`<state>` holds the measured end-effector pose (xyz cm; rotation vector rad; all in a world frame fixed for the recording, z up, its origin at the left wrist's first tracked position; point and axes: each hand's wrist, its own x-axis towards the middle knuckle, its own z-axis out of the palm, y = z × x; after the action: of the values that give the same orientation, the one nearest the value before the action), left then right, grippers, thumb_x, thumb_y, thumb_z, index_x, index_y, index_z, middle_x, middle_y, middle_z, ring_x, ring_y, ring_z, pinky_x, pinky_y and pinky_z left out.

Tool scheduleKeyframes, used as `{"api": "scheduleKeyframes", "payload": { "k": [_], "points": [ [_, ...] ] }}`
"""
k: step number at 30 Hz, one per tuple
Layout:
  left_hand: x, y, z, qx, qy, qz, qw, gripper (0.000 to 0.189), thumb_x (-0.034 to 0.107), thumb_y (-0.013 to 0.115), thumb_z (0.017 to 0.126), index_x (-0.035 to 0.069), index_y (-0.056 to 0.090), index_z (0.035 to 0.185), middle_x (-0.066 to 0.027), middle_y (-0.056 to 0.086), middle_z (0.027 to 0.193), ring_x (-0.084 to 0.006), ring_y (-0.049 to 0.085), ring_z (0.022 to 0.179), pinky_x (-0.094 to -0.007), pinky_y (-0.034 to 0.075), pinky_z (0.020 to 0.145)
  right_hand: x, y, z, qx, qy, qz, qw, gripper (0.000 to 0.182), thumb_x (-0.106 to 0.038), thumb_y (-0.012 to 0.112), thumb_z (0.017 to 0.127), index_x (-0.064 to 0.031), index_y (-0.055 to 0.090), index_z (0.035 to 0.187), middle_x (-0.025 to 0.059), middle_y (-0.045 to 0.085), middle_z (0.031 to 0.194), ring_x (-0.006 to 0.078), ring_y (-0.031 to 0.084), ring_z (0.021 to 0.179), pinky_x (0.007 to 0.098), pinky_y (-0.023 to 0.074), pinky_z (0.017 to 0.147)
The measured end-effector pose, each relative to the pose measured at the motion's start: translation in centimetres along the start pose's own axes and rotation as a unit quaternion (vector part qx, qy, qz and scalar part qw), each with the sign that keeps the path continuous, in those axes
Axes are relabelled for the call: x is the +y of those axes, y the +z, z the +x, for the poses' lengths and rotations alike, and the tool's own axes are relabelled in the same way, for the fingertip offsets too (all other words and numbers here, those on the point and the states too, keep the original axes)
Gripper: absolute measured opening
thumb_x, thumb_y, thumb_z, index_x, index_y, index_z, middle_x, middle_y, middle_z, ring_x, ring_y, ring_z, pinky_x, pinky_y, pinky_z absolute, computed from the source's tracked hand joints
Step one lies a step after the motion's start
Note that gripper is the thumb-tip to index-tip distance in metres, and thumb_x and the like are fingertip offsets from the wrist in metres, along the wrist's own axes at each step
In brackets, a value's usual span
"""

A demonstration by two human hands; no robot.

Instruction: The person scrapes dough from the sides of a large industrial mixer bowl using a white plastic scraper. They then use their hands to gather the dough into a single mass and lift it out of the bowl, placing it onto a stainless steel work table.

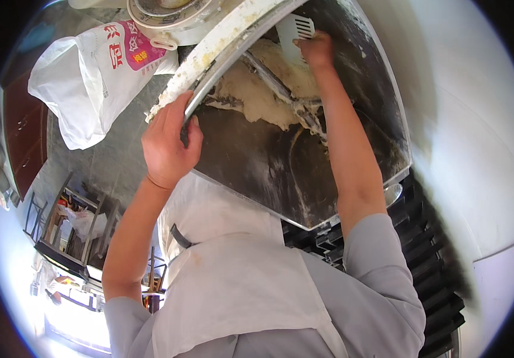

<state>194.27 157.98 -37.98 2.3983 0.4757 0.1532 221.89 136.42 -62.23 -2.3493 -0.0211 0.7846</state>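
Before me is a large metal dough-mixer trough, its dark inner walls streaked with flour. A pale, ragged mass of dough lies inside, around and under the crossed metal mixing bars. My right hand reaches into the far end and grips a white slotted scraper, whose blade is over or against the far part of the dough; exact contact is unclear. With its fingers hooked over, my left hand holds the flour-crusted metal edge along the trough's left side.
On the grey floor at left stands a white printed plastic sack. Behind it is a pale round tub with a metal bowl on top. Brown cabinet and metal shelving are farther left. Black stacked racks stand by the right wall.
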Motion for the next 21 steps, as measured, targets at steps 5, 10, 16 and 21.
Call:
{"api": "scheduleKeyframes", "payload": {
  "k": [5,10,16,21],
  "points": [
    [-0.2,-0.3,0.2,-0.001,0.014,-0.006,1.0,0.045,-0.001,0.067,0.079,0.001,0.063,0.124,-0.0134,0.066,0.091,-0.0308,0.063,0.073,-0.0381,0.053,0.066,-4.3,-1.4,-10.4,-0.068,-0.068,0.023,0.995,0.03,-0.017,0.08,0.082,-0.0076,0.073,0.11,0.0139,0.076,0.101,0.0273,0.073,0.094,0.0386,0.0567,0.082],
    [-0.3,-0.1,0.2,-0.009,0.021,-0.015,1.0,0.046,0.0,0.067,0.079,0.001,0.062,0.125,-0.0141,0.068,0.094,-0.031,0.065,0.076,-0.0379,0.053,0.069,-5.5,2.1,-13.3,-0.172,0.016,0.237,0.956,0.032,-0.012,0.074,0.089,-0.0067,0.065,0.119,0.0063,0.071,0.092,0.0188,0.068,0.086,0.0365,0.057,0.08],
    [-1.0,0.2,-0.2,-0.002,0.034,-0.006,0.999,0.047,0.0,0.067,0.079,0.0,0.062,0.126,-0.0168,0.07,0.1,-0.0319,0.068,0.082,-0.0373,0.055,0.074,-6.8,7.5,-18.2,-0.28,-0.132,-0.059,0.949,0.039,-0.014,0.072,0.086,-0.0045,0.064,0.124,0.0143,0.073,0.097,0.0249,0.072,0.088,0.0376,0.0574,0.078],
    [-0.7,-0.1,-0.2,-0.018,0.017,-0.016,1.0,0.048,0.001,0.068,0.079,0.0,0.063,0.127,-0.0173,0.07,0.101,-0.0323,0.068,0.082,-0.037,0.056,0.074,-11.0,4.2,-19.4,-0.226,-0.147,-0.062,0.961,0.043,-0.014,0.07,0.082,-0.0011,0.065,0.123,0.0228,0.072,0.1,0.036,0.071,0.094,0.0421,0.0562,0.083]
  ]
}}
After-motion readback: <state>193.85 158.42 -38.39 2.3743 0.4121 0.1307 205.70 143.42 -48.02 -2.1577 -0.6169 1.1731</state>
